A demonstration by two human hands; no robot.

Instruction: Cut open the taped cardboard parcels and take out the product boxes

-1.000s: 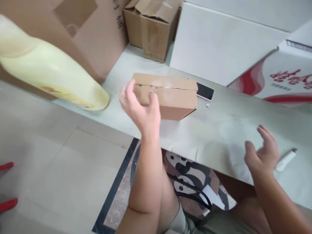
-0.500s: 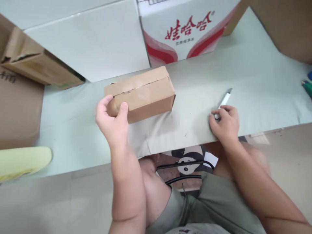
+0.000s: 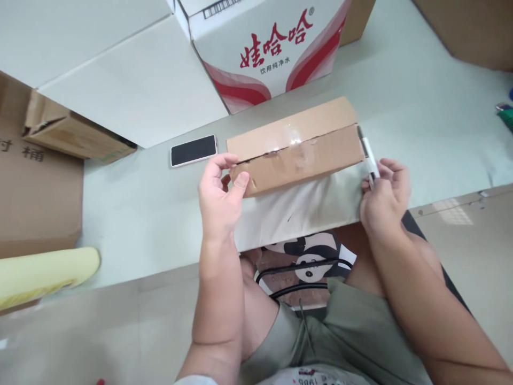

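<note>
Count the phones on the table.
1. The phone lies screen up on the table, just left of the brown box that the left hand grips; the right hand holds a knife. Others may be hidden from view.

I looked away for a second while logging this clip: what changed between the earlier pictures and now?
The right hand took the white knife off the table and brought it to the right end of the cardboard box, which shifted right, uncovering the phone. The left hand still grips the box's left end.
</note>
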